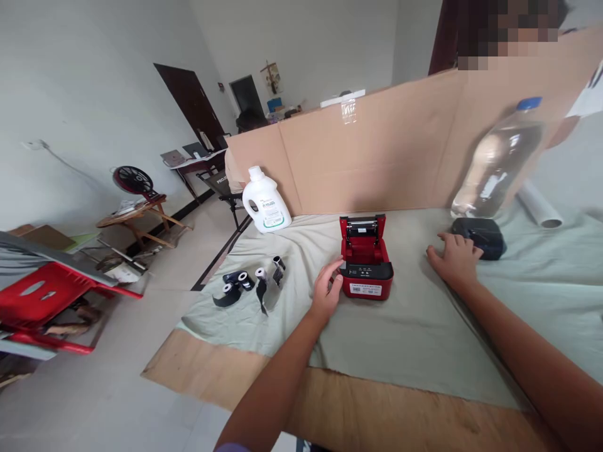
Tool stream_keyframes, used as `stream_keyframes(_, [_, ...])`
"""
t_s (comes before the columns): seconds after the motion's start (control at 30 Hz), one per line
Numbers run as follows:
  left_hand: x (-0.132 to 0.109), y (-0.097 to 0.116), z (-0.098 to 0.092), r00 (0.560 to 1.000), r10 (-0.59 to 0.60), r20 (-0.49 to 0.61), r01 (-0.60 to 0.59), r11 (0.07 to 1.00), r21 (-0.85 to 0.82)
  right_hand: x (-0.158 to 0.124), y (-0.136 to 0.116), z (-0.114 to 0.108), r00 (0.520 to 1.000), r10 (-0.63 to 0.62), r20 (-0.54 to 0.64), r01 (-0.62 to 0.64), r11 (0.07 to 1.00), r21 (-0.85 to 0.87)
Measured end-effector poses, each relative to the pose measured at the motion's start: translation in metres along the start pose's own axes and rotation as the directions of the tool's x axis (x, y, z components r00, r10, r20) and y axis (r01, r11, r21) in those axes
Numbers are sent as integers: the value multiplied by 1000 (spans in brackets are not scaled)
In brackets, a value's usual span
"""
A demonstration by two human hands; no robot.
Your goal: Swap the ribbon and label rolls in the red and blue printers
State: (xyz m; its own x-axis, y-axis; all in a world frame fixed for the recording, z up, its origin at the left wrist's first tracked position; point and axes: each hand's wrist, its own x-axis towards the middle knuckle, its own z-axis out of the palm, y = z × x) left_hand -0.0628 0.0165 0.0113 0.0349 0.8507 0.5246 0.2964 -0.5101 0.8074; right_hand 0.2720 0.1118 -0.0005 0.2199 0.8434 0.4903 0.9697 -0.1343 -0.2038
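Note:
A small red and black receipt printer (366, 285) stands on the cloth with its lid raised, and its paper bay is exposed. My left hand (325, 292) rests at the printer's left side, thumb and fingers apart, the fingertips at its front left corner. Farther right, my right hand (456, 258) lies palm down with its fingers spread. Its fingertips reach the near left edge of a black, rounded object (480, 238), whose kind I cannot make out. Left of the printer lie several small paper rolls (245, 280), some with black strips trailing from them.
A pale green cloth (405, 342) covers the wooden table (211, 358). A cardboard panel (362, 157) stands along the back. Before it are a white jug (266, 201), a clear bottle (499, 163) with a blue cap and a white tube (540, 204). A person is behind the panel.

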Motion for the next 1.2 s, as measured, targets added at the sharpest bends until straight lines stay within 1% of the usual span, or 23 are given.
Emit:
stream_keyframes(0.07, [2,4,-5,1000,-9,-30,12,996,84,1,3,3,989,-33,144,36,999,-21])
stream_keyframes(0.13, [8,12,-19,997,-3,-77,21,971,237,3,6,4,975,-37,220,46,998,-35])
stream_keyframes(0.2, [16,21,-47,992,13,-129,47,893,448,4,7,4,971,-31,237,41,999,-36])
stream_keyframes(0.23, [20,26,-65,986,12,-168,84,831,551,4,8,3,971,-29,236,38,999,-34])
stream_keyframes(0.27, [23,29,-86,975,-12,-220,150,766,625,5,8,4,971,-29,236,37,999,-31])
stream_keyframes(0.33, [29,33,-130,912,-122,-391,371,649,664,5,8,4,971,-30,237,38,999,-26])
stream_keyframes(0.37, [31,32,-151,873,-189,-450,468,584,663,5,8,5,971,-31,237,37,999,-23])
stream_keyframes(0.4, [33,29,-169,838,-251,-485,540,513,667,5,8,5,971,-32,236,37,999,-19])
stream_keyframes(0.43, [35,24,-184,805,-320,-500,594,443,672,5,8,6,972,-32,234,37,999,-13])
stream_keyframes(0.47, [37,19,-196,780,-398,-482,619,384,685,5,8,6,972,-33,232,36,999,-7])
stream_keyframes(0.53, [41,6,-210,743,-528,-412,621,312,719,5,9,7,973,-33,228,32,999,5])
stream_keyframes(0.6, [46,-4,-215,725,-591,-354,602,294,743,5,9,7,974,-28,225,25,1000,15])
stream_keyframes(0.67, [50,-9,-217,721,-607,-334,595,295,748,4,10,7,975,-26,220,20,999,30])
stream_keyframes(0.73, [53,-11,-218,708,-635,-309,597,302,744,4,10,7,977,-22,214,11,999,49])
stream_keyframes(0.8, [56,-11,-219,685,-676,-270,602,317,733,4,10,8,978,-16,207,3,998,65])
stream_keyframes(0.87, [58,-10,-218,652,-724,-226,613,328,718,4,10,8,980,-16,199,0,997,78])
stream_keyframes(0.97, [60,-9,-213,590,-789,-170,640,328,695,5,10,8,981,-24,191,6,995,97])
stream_keyframes(1.03, [59,-10,-207,557,-817,-149,654,320,686,5,10,9,982,-24,189,4,994,105])
stream_keyframes(1.1, [58,-10,-201,539,-830,-145,659,308,686,5,11,9,981,-20,191,-1,994,111])
stream_keyframes(1.2, [54,-9,-193,533,-830,-165,655,281,701,4,11,9,982,-17,187,-5,993,116])
